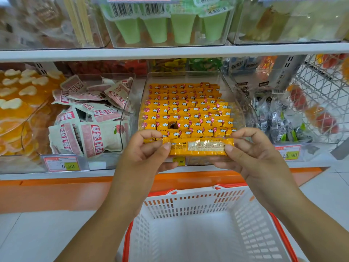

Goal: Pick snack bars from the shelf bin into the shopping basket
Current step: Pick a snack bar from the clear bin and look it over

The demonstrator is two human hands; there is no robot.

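Head view: left hand point(149, 148) and right hand point(251, 150) pinch ends of one snack bar point(198, 147) above shopping basket point(188, 203) (looks empty); shelf bin point(188, 110) nearly full, drop-off pending.

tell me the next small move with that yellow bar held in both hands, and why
Probably lower the snack bar straight down and let it go into the shopping basket. The left hand and right hand pinch its two ends, it is held clear in front of the shelf bin, and the basket sits open directly below.
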